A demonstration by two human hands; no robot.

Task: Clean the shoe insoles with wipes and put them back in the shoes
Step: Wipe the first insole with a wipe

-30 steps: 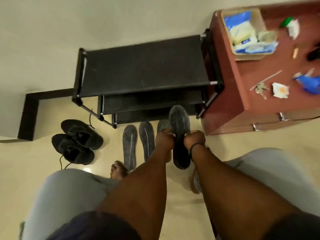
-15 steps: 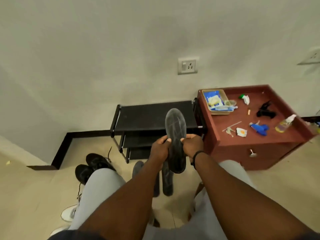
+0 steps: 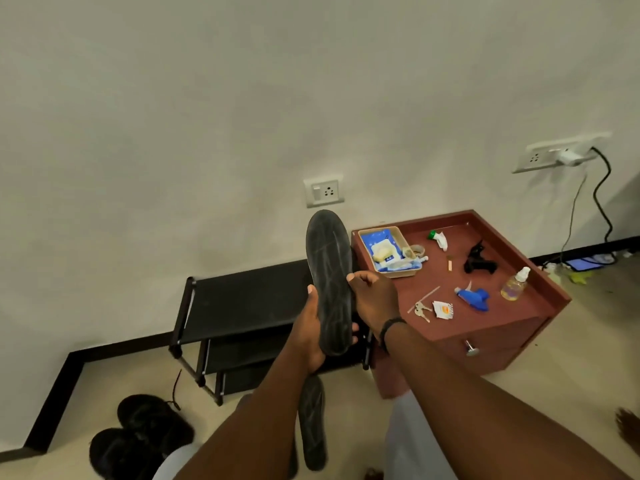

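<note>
A pale wall (image 3: pixel 242 98) fills the upper half of the view, with a socket plate (image 3: pixel 323 191) low on it. Below stands a black shoe rack (image 3: pixel 242 299), and just beside it on the right a red-brown cabinet (image 3: pixel 519 327) whose top serves as a counter. A pair of black shoes (image 3: pixel 138 434) sits on the floor to the left of the rack, well apart from the hands.

In front of the rack the person holds a dark insole (image 3: pixel 330 282) upright, toe end up, its grey patterned face toward the camera. The left hand (image 3: pixel 311 327) cups the heel end from behind, thumb on the left edge and fingers curled round the lower edge. The right hand (image 3: pixel 372 299) grips the right edge at mid-length, fingers curled onto it, a black band at the wrist. Another insole (image 3: pixel 313 424) lies flat on the floor below the left forearm.

On the counter lie a small tray (image 3: pixel 412 268) holding a blue packet and white wipes, a black gun-shaped tool (image 3: pixel 479 259), a blue spray head (image 3: pixel 474 297), a clear bottle (image 3: pixel 514 284), a white sachet (image 3: pixel 444 310), and keys (image 3: pixel 421 310).
</note>
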